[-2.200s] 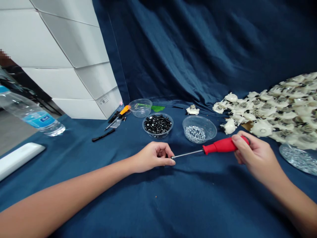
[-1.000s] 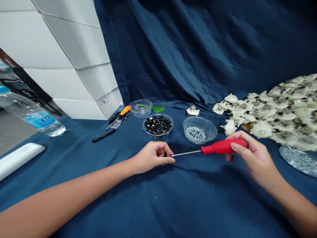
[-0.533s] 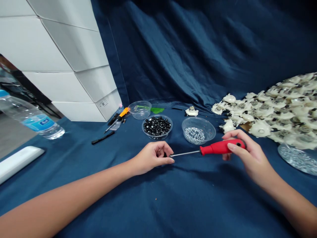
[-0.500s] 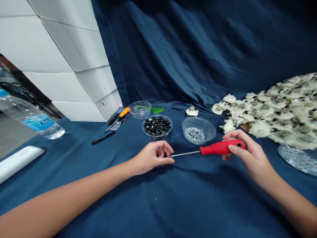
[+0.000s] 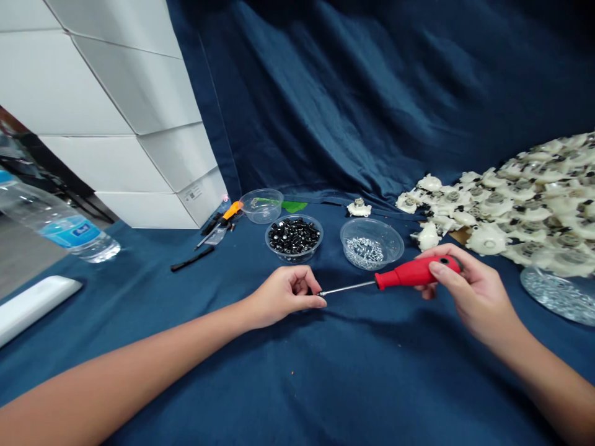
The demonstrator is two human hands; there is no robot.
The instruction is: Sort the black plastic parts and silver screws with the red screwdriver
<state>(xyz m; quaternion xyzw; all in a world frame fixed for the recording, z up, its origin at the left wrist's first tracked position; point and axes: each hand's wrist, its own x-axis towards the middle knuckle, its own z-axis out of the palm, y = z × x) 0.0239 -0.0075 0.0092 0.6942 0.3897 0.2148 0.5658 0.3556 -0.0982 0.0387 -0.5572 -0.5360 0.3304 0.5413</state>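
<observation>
My right hand (image 5: 465,285) is closed round the red handle of a screwdriver (image 5: 409,272). Its metal shaft points left, and the tip meets the fingertips of my left hand (image 5: 290,291). Those fingers are pinched on a small black part, mostly hidden by the thumb and fingers. Just beyond my left hand stands a clear bowl of small black parts (image 5: 294,259). To its right, a second clear bowl (image 5: 395,244) holds small silver screws.
White cream-coloured parts (image 5: 488,238) are heaped at the right, beside a clear lid with screws (image 5: 558,294). One such part (image 5: 358,207) sits apart. An orange-handled screwdriver (image 5: 230,212), a clear bowl (image 5: 261,217), white boxes (image 5: 149,207) and a water bottle (image 5: 74,232) are at left.
The fingers of my right hand have shifted slightly on the red handle. My left hand keeps its pinch at the screwdriver's tip. The view has moved very little.
</observation>
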